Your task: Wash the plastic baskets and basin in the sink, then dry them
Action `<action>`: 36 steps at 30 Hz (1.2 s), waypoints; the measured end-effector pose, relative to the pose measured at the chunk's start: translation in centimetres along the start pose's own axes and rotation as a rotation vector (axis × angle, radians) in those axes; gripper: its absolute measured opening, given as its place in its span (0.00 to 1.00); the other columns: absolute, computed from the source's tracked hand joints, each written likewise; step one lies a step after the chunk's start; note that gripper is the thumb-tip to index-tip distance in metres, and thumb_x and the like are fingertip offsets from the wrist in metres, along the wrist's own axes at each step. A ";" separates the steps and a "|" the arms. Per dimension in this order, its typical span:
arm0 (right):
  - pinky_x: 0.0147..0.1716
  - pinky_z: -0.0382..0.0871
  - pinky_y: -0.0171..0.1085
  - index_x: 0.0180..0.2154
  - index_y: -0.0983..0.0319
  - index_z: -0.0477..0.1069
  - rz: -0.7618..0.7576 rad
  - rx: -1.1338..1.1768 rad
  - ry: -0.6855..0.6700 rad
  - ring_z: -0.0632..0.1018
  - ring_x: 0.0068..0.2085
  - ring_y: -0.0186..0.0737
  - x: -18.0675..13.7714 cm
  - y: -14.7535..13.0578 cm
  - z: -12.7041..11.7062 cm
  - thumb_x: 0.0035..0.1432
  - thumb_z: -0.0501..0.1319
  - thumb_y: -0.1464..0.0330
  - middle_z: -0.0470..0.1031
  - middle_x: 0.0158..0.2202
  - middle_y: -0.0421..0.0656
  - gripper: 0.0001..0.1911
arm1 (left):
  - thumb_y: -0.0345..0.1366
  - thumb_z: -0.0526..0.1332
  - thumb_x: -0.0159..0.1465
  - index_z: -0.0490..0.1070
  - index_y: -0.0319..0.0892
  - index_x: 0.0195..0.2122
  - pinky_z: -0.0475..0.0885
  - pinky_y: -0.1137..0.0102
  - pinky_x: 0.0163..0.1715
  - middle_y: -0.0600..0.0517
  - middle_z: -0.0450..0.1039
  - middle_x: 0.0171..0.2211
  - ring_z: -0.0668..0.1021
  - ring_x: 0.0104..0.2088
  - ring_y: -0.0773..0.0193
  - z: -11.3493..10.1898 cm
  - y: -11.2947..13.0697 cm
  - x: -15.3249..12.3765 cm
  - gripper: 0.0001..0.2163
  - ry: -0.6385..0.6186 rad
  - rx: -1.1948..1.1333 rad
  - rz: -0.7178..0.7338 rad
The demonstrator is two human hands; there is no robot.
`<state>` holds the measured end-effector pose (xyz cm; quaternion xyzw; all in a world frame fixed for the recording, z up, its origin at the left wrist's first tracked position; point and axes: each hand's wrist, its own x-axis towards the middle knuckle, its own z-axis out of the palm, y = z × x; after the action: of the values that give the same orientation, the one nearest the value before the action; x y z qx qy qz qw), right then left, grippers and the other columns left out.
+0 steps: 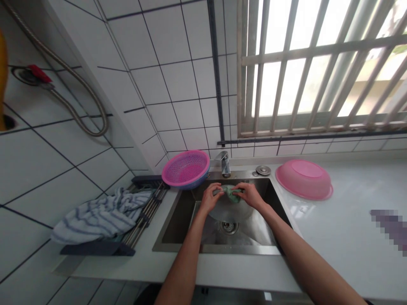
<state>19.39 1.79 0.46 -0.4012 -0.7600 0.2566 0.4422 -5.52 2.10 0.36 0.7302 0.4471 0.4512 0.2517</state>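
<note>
Over the steel sink (173, 237), both hands work close together on a clear, round, shallow piece that looks like a glass lid (227, 214). My left hand (211, 198) is closed, thumb and fingers pinched at the lid's upper left. A crumpled green cloth (234, 195) lies against its upper part, between the two hands. My right hand (250, 194) pinches the cloth from the right. The exact contact of the left fingertips is too small to make out. Below the lid, the round drain (229, 227) shows in the sink floor.
Behind the sink stand the faucet (225, 164) and a metal drain cover (263, 170). A pink and purple colander (186, 169) sits left, an upturned pink basin (303, 178) right. A striped towel (104, 218) lies over a folding rack (144, 218).
</note>
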 end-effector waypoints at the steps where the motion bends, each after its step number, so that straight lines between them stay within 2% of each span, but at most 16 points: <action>1: 0.44 0.73 0.40 0.41 0.58 0.84 0.013 0.010 0.010 0.83 0.41 0.47 0.0 0.2 -0.1 0.59 0.69 0.67 0.84 0.39 0.44 0.08 | 0.38 0.68 0.62 0.77 0.43 0.35 0.68 0.56 0.60 0.43 0.78 0.53 0.78 0.54 0.53 -0.2 -0.1 0.1 0.04 0.021 0.002 -0.005; 4: 0.44 0.74 0.40 0.40 0.58 0.84 0.038 0.012 0.033 0.83 0.41 0.48 0.1 0.7 -0.2 0.58 0.69 0.67 0.85 0.39 0.44 0.08 | 0.38 0.68 0.62 0.77 0.43 0.36 0.68 0.56 0.59 0.43 0.79 0.51 0.79 0.53 0.53 -0.5 -0.2 0.1 0.05 0.039 -0.011 -0.020; 10: 0.46 0.74 0.40 0.42 0.57 0.83 -0.041 0.018 -0.011 0.83 0.42 0.46 0.0 -0.2 0.5 0.58 0.70 0.68 0.84 0.41 0.44 0.09 | 0.36 0.66 0.63 0.76 0.44 0.36 0.70 0.60 0.57 0.45 0.79 0.49 0.80 0.51 0.55 0.9 0.6 -0.2 0.03 -0.064 -0.054 0.016; 17: 0.45 0.74 0.41 0.40 0.59 0.83 0.096 0.071 0.092 0.83 0.41 0.47 0.3 1.2 -0.9 0.57 0.69 0.65 0.85 0.39 0.44 0.08 | 0.42 0.69 0.61 0.76 0.42 0.36 0.71 0.59 0.56 0.43 0.79 0.46 0.80 0.50 0.53 -0.5 -1.3 0.4 0.09 0.119 -0.090 -0.037; 21: 0.44 0.74 0.40 0.40 0.59 0.82 0.070 0.063 0.160 0.82 0.41 0.46 0.5 1.7 -1.4 0.58 0.66 0.67 0.84 0.40 0.44 0.08 | 0.44 0.68 0.61 0.75 0.42 0.37 0.72 0.59 0.56 0.43 0.80 0.46 0.80 0.50 0.53 -0.5 -2.2 0.4 0.11 0.129 -0.133 -0.077; 25: 0.43 0.73 0.39 0.39 0.59 0.81 0.039 0.005 0.092 0.82 0.41 0.45 0.3 1.5 -0.9 0.58 0.66 0.69 0.84 0.39 0.43 0.06 | 0.42 0.70 0.59 0.77 0.43 0.41 0.72 0.58 0.56 0.44 0.80 0.49 0.81 0.50 0.52 -0.1 -1.9 0.0 0.12 0.052 -0.011 -0.099; 29: 0.41 0.72 0.38 0.38 0.59 0.81 0.046 -0.022 0.014 0.82 0.38 0.44 0.0 1.2 -0.2 0.58 0.66 0.70 0.83 0.37 0.43 0.06 | 0.40 0.70 0.60 0.78 0.45 0.43 0.73 0.60 0.55 0.47 0.82 0.46 0.82 0.49 0.53 0.2 -1.1 -0.4 0.11 -0.001 0.096 -0.101; 36: 0.44 0.72 0.38 0.39 0.58 0.81 -0.001 -0.056 -0.012 0.82 0.40 0.44 0.0 0.4 -0.2 0.57 0.68 0.72 0.83 0.39 0.43 0.07 | 0.42 0.65 0.65 0.78 0.45 0.39 0.73 0.61 0.54 0.47 0.83 0.46 0.82 0.50 0.53 0.1 0.0 -0.3 0.08 -0.026 0.042 -0.090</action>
<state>19.68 2.03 0.24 -0.4115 -0.7697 0.2373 0.4265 -5.46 1.85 0.23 0.7203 0.4857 0.4203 0.2621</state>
